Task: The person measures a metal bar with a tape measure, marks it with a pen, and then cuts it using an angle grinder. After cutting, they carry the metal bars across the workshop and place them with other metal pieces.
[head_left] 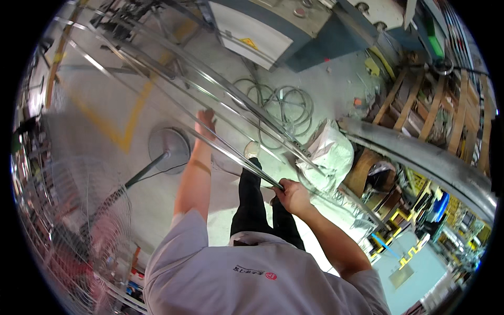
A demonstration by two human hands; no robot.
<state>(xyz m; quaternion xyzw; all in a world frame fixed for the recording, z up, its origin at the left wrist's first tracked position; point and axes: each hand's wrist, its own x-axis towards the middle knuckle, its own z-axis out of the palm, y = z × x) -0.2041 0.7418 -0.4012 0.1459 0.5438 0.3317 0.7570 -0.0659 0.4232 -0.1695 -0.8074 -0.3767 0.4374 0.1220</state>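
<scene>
Long, thin, shiny metal tubes slant from the upper left toward my body. Near their close end, my right hand is wrapped round them, fingers closed. Farther up along the tubes is my left hand, its arm stretched forward. The tubes cross in front of the left wrist, and blur hides whether those fingers grip anything. Beyond my hands, more long metal bars run roughly alongside, ending near a crumpled white sack.
A pedestal fan with a wire cage and round base stands left. Coiled cable lies on the floor ahead, before a grey-and-white cabinet. To the right are a thick metal pipe and a slatted wooden rack.
</scene>
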